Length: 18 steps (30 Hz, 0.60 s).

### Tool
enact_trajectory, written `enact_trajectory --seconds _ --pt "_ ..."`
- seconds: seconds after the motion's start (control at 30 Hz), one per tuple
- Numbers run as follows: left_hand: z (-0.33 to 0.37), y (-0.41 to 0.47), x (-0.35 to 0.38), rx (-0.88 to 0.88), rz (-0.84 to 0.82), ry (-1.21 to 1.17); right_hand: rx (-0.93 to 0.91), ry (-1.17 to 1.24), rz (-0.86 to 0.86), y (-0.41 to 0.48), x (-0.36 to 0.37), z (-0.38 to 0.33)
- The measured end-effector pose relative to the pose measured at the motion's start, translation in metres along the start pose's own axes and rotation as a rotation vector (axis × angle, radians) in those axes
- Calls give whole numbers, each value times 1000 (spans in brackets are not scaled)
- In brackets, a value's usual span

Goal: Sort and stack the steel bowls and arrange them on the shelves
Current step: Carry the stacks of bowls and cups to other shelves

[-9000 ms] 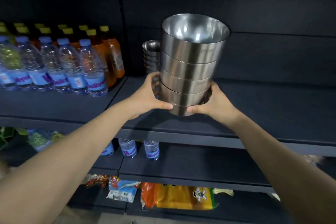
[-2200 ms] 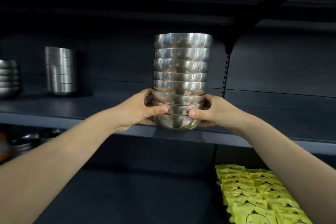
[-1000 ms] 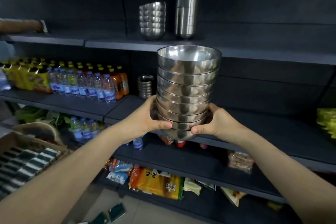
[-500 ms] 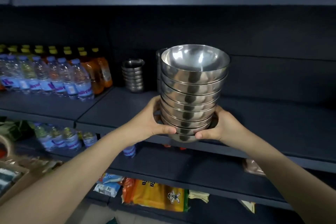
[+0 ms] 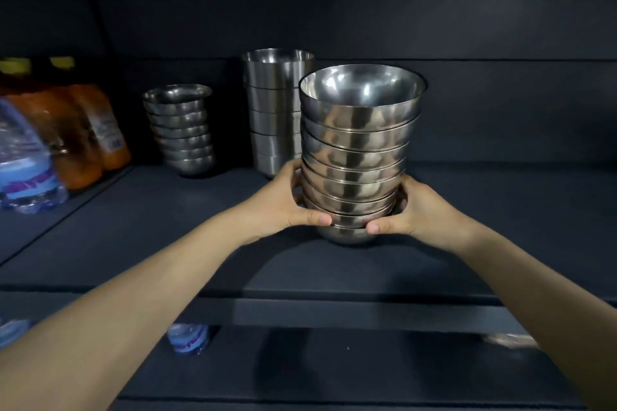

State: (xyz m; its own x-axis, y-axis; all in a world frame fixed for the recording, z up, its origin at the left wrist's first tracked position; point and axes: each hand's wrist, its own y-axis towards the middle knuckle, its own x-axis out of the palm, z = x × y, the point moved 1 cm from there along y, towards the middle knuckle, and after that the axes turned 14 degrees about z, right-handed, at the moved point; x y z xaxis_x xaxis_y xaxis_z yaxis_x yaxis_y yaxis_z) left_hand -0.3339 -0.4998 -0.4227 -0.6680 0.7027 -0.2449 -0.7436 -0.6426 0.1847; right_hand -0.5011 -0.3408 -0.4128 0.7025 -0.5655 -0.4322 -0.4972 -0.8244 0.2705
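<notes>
Placement step: steel bowl stack (image 5: 357,150) gripped low by left hand (image 5: 287,207) and right hand (image 5: 417,213), fingers curled round base. Next, likely: settle flat on shelf (image 5: 167,227), release.

Just the one cam for me here, wide-angle, strapped to the head. It faces forward and a bit down, right up close to the shelf (image 5: 167,227). The left hand (image 5: 287,203) and right hand (image 5: 424,213) reach in from the bottom corners. The stack of bowls (image 5: 357,150) is near centre frame, and the lower shelf (image 5: 334,370) is just showing along the bottom.
</notes>
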Motion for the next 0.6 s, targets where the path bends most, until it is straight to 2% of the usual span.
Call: enact_trajectory --seconds 0.3,0.6 --pt "-30 90 14 79 -24 16 3 -23 66 71 -13 51" --pt "-31 133 42 93 -41 -38 3 -25 54 105 -41 68"
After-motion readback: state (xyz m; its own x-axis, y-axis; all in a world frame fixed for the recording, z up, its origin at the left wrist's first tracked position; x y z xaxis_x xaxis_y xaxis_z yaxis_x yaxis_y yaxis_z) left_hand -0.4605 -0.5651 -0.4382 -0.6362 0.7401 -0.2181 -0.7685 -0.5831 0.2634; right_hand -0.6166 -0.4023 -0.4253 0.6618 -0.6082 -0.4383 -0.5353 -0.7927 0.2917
